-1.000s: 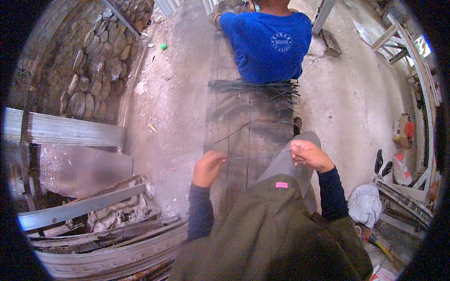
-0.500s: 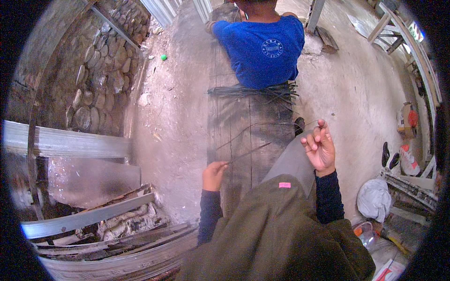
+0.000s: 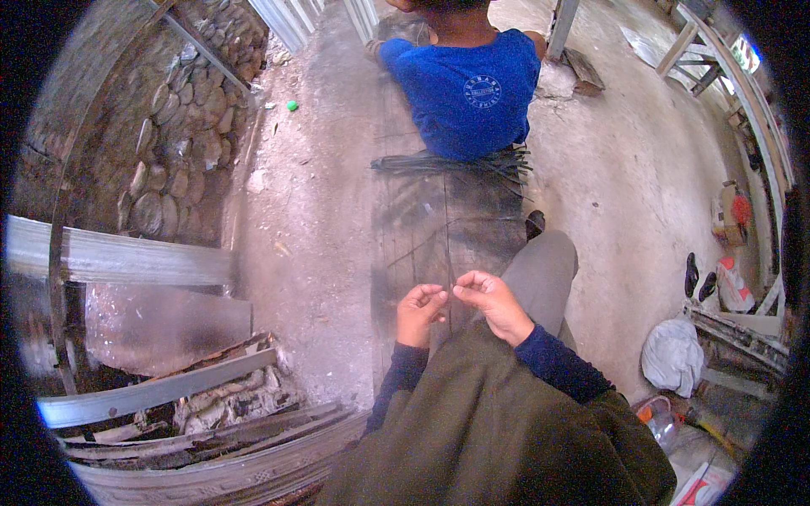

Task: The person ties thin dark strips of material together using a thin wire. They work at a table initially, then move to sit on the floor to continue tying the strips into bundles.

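Observation:
My left hand [image 3: 417, 317] and my right hand [image 3: 496, 305] are close together above my lap, thumbs and fingers pinched, their tips nearly touching. A thin dark strand [image 3: 448, 246] rises from between the fingertips and bends over the wooden bench. Its ends are too fine to follow. Beyond it, a bundle of dark flat strips [image 3: 451, 164] lies across the bench [image 3: 409, 223], right behind a seated person in a blue shirt [image 3: 466, 93]. Brown cloth [image 3: 472, 413] covers my lap, and my knee [image 3: 540, 270] sticks out on the right.
On the left are a stone wall [image 3: 173, 177] and pale beams [image 3: 143, 253]. A small green ball [image 3: 293, 105] lies on the floor. At the right stand a white sack [image 3: 673, 357], dark sandals [image 3: 699, 278] and a carton [image 3: 729, 218].
My right hand has come down and left from its raised place by the knee to meet my left hand. My left hand has shifted slightly right. The strand is now drawn upright.

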`<state>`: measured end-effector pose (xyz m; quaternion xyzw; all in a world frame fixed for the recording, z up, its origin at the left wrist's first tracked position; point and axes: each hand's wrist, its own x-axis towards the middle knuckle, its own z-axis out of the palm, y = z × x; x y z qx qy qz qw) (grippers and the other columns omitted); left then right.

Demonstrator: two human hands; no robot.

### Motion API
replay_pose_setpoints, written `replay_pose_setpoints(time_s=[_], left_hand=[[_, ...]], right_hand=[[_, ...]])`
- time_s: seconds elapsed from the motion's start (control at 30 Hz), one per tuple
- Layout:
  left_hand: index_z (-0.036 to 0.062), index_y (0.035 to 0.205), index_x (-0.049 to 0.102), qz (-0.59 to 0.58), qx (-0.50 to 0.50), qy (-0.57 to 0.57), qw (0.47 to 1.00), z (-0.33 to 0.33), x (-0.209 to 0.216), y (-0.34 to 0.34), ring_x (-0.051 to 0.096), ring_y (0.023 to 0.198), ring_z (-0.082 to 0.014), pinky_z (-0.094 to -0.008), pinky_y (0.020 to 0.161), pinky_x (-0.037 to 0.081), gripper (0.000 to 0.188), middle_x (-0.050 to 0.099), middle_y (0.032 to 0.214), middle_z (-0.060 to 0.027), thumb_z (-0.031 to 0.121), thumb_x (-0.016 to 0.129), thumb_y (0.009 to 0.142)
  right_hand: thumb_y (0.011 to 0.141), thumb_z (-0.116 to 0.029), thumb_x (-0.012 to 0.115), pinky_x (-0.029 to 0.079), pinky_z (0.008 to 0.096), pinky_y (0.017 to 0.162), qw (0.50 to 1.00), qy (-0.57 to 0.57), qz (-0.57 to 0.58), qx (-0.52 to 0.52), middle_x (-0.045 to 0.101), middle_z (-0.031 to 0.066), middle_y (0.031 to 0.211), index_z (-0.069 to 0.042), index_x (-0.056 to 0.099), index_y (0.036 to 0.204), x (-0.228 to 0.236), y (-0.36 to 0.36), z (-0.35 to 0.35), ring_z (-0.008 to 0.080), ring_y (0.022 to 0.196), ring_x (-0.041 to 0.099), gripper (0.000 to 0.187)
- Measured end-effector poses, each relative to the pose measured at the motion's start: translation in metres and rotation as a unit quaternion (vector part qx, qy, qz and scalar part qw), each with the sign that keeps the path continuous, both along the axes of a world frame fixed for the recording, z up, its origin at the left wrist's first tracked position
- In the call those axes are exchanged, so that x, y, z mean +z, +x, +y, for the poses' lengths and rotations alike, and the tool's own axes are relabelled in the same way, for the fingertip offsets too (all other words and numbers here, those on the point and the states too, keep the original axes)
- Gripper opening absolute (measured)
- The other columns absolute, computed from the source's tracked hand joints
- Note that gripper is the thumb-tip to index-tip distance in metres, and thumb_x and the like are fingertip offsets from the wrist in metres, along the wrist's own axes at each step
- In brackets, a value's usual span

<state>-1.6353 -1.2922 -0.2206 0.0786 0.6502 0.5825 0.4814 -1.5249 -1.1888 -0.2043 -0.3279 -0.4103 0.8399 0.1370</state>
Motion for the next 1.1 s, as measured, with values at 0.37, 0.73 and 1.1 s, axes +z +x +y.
replay_pose_setpoints(time_s=[0.37, 0.73, 1.1], left_hand=[[-0.0001, 0.09, 0.057, 0.151, -0.044, 0.104, 0.982, -0.012, -0.013, 0.009, 0.054, 0.066, -0.0088, -0.02, 0.052, 0.046, 0.017, 0.058, 0.078, -0.0042, 0.008, 0.06, 0.076], [-0.0018, 0.093, 0.055, -0.047, -0.014, 0.035, 0.998, -0.015, 0.003, 0.005, 0.057, 0.072, -0.0122, -0.0226, 0.056, 0.049, 0.02, 0.058, 0.084, -0.0065, 0.009, 0.059, 0.076], [0.0035, 0.081, 0.055, 0.054, -0.026, 0.088, 0.994, -0.016, -0.013, -0.002, 0.055, 0.061, -0.01, -0.0209, 0.05, 0.046, 0.012, 0.057, 0.072, -0.0036, 0.014, 0.059, 0.077]], right_hand=[[0.075, -0.007, 0.061, 0.041, 0.02, 0.068, 0.995, 0.1, -0.021, 0.015, 0.056, 0.0017, 0.08, -0.003, 0.053, 0.083, -0.008, 0.002, -0.015, 0.0072, 0.074, 0.052, 0.012], [0.074, -0.008, 0.063, 0.041, 0.0197, 0.065, 0.987, 0.159, -0.027, 0.019, 0.056, 0.0006, 0.078, -0.004, 0.053, 0.08, -0.019, 0.006, -0.018, 0.0059, 0.07, 0.051, 0.013], [0.074, -0.006, 0.058, 0.042, 0.0247, 0.068, 0.913, 0.405, -0.009, 0.056, 0.056, 0.005, 0.079, -0.005, 0.061, 0.085, -0.019, 0.005, -0.02, 0.0134, 0.075, 0.053, 0.012]])
